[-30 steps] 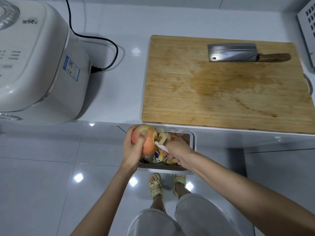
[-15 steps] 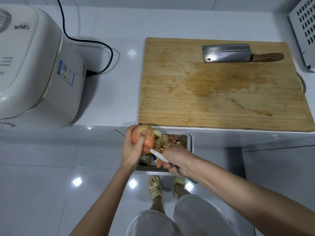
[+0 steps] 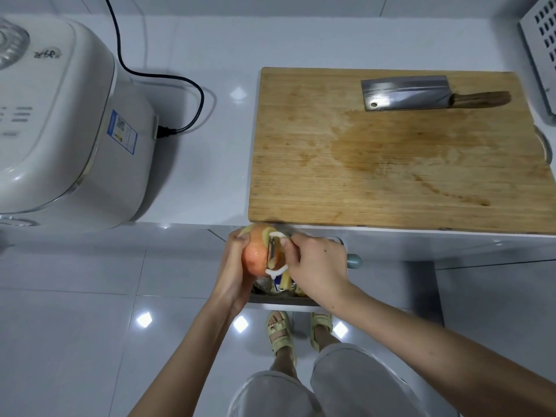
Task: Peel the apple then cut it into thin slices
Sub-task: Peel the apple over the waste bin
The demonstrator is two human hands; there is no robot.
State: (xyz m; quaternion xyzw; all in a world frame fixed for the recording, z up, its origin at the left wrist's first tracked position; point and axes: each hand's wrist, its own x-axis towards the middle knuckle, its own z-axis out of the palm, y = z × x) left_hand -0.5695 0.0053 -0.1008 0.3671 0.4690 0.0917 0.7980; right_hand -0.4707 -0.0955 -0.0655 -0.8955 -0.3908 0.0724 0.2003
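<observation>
My left hand (image 3: 233, 266) grips a partly peeled red-orange apple (image 3: 255, 251) just in front of the counter edge, over a small bin. My right hand (image 3: 319, 263) holds a white Y-shaped peeler (image 3: 275, 251) with its blade laid against the apple's right side; the handle's teal end sticks out past my palm. A wooden cutting board (image 3: 391, 164) lies on the counter beyond, with a cleaver (image 3: 421, 93) resting flat at its far side, wooden handle pointing right.
A bin (image 3: 279, 299) with peels in it sits on the floor under my hands. A large white rice cooker (image 3: 60, 124) stands on the counter at left, its black cord (image 3: 186, 94) trailing behind. A white perforated rack (image 3: 541, 40) is at the far right.
My right hand has brought the peeler back up from below the apple and set the blade against its upper right side. The apple has been turned a little in my left hand.
</observation>
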